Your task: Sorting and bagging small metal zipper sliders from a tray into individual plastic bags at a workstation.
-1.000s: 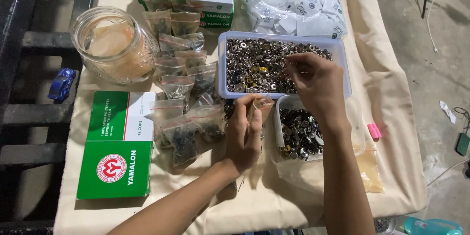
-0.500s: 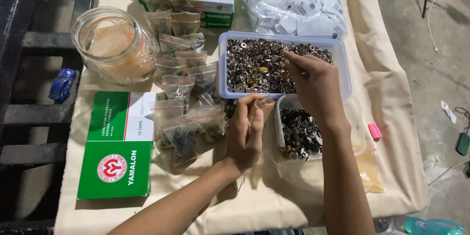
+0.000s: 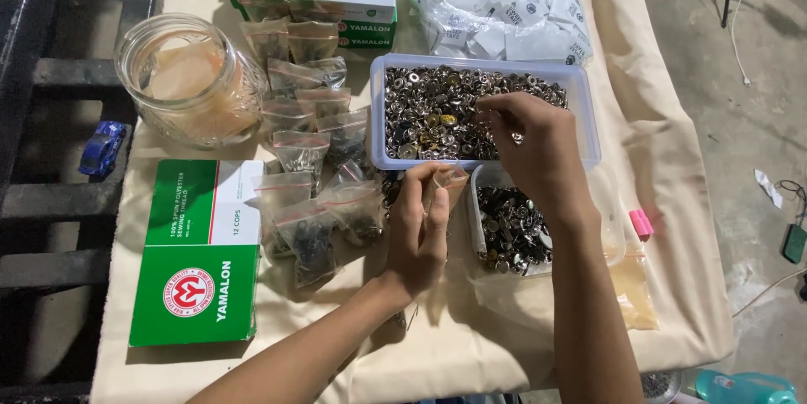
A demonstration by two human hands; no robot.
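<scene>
Over the big clear tub of silver snap buttons, my right hand pinches one small metal snap in its fingertips. Just below the tub's near rim, my left hand grips a small clear zip bag, holding its mouth up. A smaller tub of darker snaps sits under my right wrist. Filled bags lie to the left, between a glass jar and a green box.
</scene>
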